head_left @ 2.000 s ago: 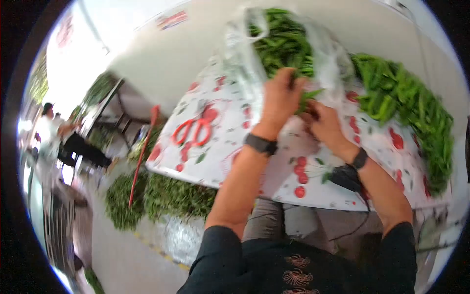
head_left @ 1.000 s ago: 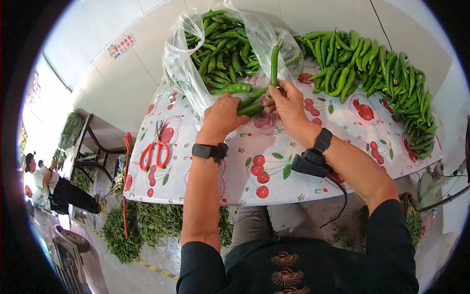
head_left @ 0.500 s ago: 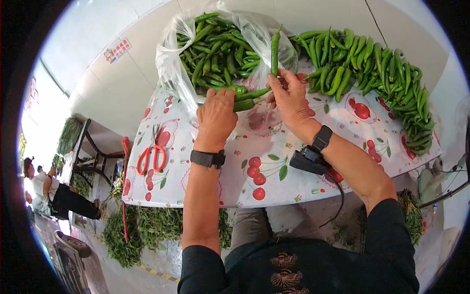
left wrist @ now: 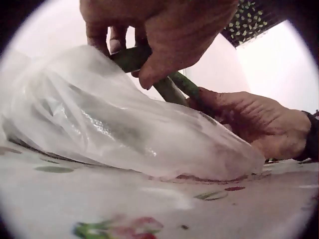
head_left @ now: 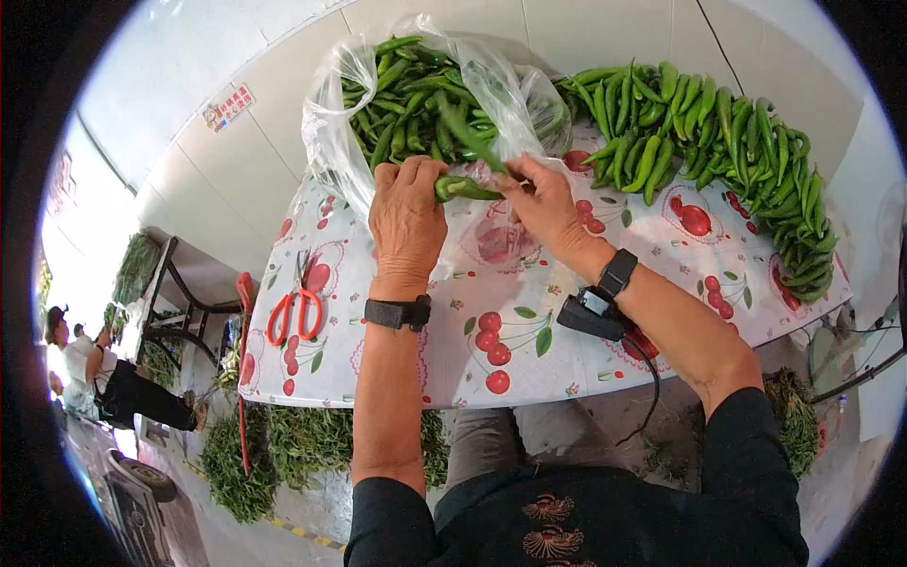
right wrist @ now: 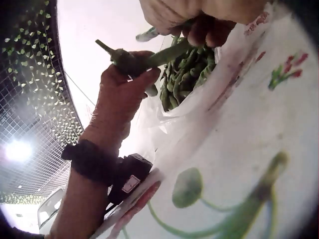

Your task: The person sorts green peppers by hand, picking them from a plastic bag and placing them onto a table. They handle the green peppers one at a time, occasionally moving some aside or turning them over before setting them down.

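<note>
In the head view, the left hand (head_left: 408,222) grips green peppers (head_left: 465,188) at the front of a clear plastic bag (head_left: 333,132) full of peppers. Close on its right, the right hand (head_left: 548,208) pinches a blurred long pepper (head_left: 470,137) that slants up and left across the bag's mouth. The left wrist view has the left hand (left wrist: 169,37) curled round a pepper (left wrist: 130,59), beside the right hand (left wrist: 261,122). From the right wrist, peppers (right wrist: 132,64) stick out of the left hand (right wrist: 119,97); the right hand (right wrist: 199,15) is partly cut off.
Red-handled scissors (head_left: 295,312) lie left on the cherry-patterned tablecloth (head_left: 453,350). Laid-out peppers (head_left: 746,151) curve along the back and right side. Leafy bundles (head_left: 307,439) are on the floor below, and a person (head_left: 94,373) is in the left background.
The long pepper in the right hand has tipped from upright towards the left, over the bag. The left hand has shifted slightly left, with peppers still in its grip.
</note>
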